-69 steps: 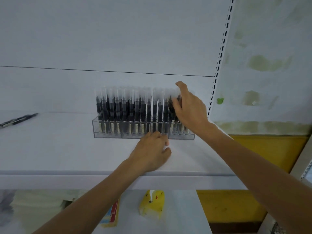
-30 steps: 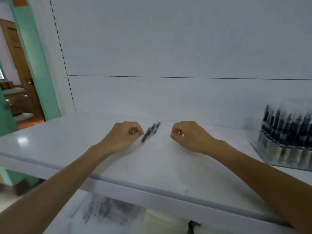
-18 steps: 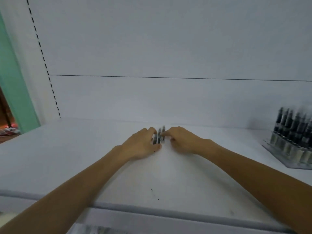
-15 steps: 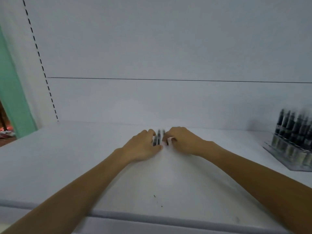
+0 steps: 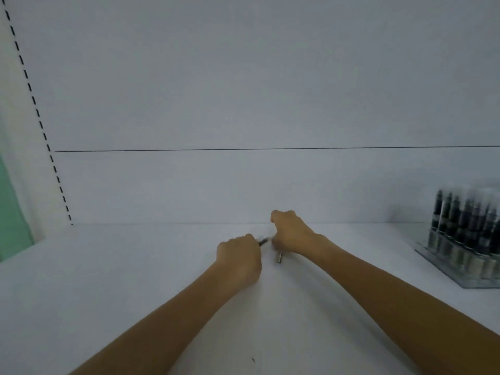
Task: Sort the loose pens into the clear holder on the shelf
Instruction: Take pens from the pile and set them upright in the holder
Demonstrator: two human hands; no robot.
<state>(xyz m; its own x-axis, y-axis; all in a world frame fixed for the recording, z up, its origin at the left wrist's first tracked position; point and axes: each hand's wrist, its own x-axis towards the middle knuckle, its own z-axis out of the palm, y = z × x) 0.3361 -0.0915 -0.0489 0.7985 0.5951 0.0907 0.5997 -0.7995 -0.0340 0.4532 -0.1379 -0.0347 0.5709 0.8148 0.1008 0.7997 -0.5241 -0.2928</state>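
Note:
Both my hands are curled at the middle of the white shelf [image 5: 135, 280]. My left hand [image 5: 239, 257] grips a dark pen [image 5: 263, 241], whose tip sticks out to the right of its fingers. My right hand [image 5: 290, 232] holds a second pen [image 5: 279, 257], whose pale end hangs below the fist. The clear holder [image 5: 465, 262], packed with several upright black pens, stands at the far right of the shelf, well away from both hands.
The white back panel [image 5: 243, 104] rises right behind my hands. A slotted upright [image 5: 32, 104] and a green frame [image 5: 10, 212] border the shelf on the left. A small dark speck [image 5: 253, 359] lies near the front edge.
The view swung left from the holder to the loose pens. Both hands closed in on the two pens lying side by side, and each now has one lifted off the shelf.

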